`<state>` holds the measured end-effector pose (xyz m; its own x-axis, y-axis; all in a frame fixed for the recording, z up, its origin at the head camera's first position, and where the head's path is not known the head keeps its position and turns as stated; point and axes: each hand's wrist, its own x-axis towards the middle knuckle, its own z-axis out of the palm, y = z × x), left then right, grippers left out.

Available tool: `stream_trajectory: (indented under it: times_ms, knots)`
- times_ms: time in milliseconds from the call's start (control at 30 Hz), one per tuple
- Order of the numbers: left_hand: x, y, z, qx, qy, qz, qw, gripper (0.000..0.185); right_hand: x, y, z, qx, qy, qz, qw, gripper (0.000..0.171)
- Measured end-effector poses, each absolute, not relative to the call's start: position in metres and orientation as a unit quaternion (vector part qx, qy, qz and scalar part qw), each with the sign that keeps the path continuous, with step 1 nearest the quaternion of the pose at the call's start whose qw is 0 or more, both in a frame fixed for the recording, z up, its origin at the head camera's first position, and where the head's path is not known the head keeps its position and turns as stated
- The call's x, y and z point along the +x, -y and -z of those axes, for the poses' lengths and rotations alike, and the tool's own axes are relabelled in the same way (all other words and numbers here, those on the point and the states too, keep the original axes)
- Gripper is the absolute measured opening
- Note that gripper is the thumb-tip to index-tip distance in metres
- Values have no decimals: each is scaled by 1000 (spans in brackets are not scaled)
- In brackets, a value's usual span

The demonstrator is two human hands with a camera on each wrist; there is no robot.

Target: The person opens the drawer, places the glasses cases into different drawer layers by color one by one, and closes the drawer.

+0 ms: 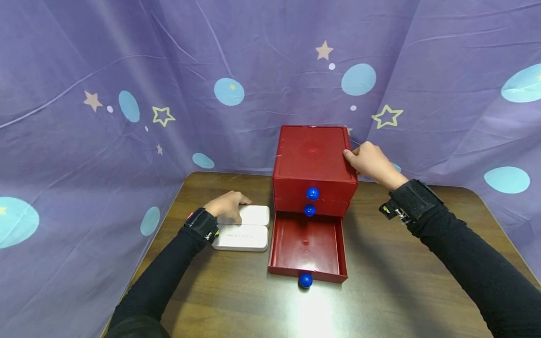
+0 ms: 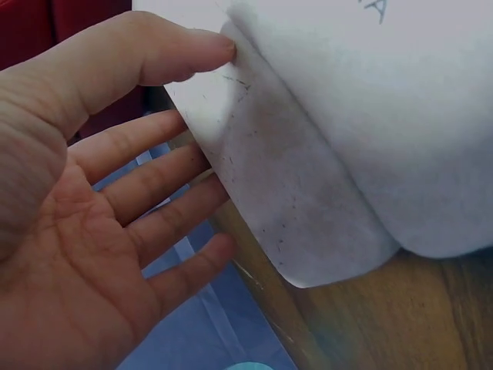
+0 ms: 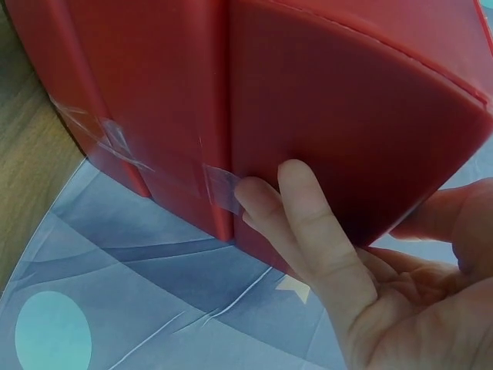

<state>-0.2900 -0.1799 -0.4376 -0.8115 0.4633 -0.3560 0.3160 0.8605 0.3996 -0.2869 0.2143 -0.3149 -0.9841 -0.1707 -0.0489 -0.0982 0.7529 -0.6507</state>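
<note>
A red drawer cabinet (image 1: 313, 152) stands at the back of the table, its bottom drawer (image 1: 305, 239) pulled out with the inside bare. My right hand (image 1: 374, 164) holds the cabinet's upper right edge, thumb at the top and fingers (image 3: 308, 208) against the side. Left of the cabinet lies a white case in two flat parts, a far part (image 1: 258, 215) and a near part (image 1: 241, 238) with faint lettering. My left hand (image 1: 226, 206) spans the far part. In the left wrist view the thumb (image 2: 185, 58) lies near the seam and the fingers (image 2: 154, 181) at the opposite edge.
Blue knobs mark the drawers; the upper knob (image 1: 313, 194) and middle knob (image 1: 310, 210) are on pushed-in drawers. Clear tape (image 3: 223, 187) sticks to the cabinet's side. Behind the wooden table (image 1: 393, 263) hangs a purple curtain (image 1: 270, 56) with stars and dots.
</note>
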Motion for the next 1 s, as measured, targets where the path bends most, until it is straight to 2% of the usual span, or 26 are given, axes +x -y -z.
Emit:
stream_trajectory:
  times_ms: [533,800,1000]
  knots:
    - [-293,187,441,223,-943,-171,179,65,-286,-214,315,-65,-942,327,42,51]
    - [-292,181,441,204,-952,-121,193,80,-286,-215,315,-61,-944,322,38,52]
    - [-293,179,444,202,-956,-107,183,83,-287,-214,317,-62,-946,315,32,54]
